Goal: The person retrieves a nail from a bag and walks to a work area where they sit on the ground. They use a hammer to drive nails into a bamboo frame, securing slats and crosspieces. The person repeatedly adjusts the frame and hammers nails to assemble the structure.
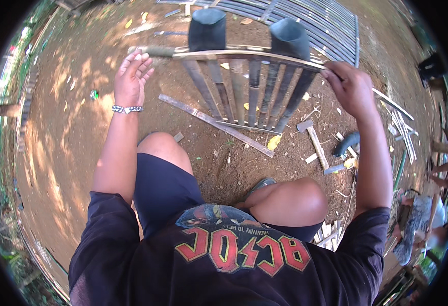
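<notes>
While the right hand (351, 85) pinches one end of the bamboo rack (254, 87), I cannot tell if the left hand (130, 79) grips the other. A hammer (315, 143) lies nearby.

Large red, yellow-edged lettering (247, 251) stands upside down on the dark T-shirt (224, 288), lower centre of the frame. A small line of text (244, 230), also inverted, runs just above.
</notes>
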`<state>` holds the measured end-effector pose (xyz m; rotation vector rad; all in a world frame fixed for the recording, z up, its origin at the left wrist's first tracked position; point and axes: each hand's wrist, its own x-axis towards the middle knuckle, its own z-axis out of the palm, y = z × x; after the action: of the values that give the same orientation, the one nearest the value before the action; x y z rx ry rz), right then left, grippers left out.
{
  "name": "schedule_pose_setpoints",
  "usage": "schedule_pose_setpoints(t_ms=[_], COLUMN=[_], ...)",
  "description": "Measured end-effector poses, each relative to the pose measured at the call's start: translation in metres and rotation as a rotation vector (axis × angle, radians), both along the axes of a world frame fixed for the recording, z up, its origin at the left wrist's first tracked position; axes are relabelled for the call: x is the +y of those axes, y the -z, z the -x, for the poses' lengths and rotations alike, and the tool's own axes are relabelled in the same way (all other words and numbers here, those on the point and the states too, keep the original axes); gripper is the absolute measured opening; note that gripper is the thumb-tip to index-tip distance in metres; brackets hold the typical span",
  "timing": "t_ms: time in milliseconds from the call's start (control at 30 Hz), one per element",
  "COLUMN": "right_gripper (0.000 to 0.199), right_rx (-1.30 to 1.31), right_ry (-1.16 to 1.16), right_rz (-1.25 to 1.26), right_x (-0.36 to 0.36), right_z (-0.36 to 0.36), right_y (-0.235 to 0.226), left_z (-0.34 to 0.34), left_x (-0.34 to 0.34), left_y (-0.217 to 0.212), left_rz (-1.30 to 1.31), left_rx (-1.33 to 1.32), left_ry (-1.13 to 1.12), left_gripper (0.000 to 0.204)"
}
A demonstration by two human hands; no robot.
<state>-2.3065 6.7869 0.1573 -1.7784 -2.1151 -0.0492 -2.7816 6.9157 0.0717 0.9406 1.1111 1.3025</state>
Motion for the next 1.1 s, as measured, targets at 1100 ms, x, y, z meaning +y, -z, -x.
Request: schedule_pose_setpoints(t_ms=[1100], right_gripper=[0.046], right_rx=[-0.313], right_ry=[0.102], right_rz=[-0.222], right_x=[0.055], right_z=[0.059], right_y=[-0.038], left_z=[-0.009], left_x=[-0.015], left_y=[0.123], left_rz=[0.104], left_rx=[0.168], left_ry=[0.485], left_gripper=[0.045])
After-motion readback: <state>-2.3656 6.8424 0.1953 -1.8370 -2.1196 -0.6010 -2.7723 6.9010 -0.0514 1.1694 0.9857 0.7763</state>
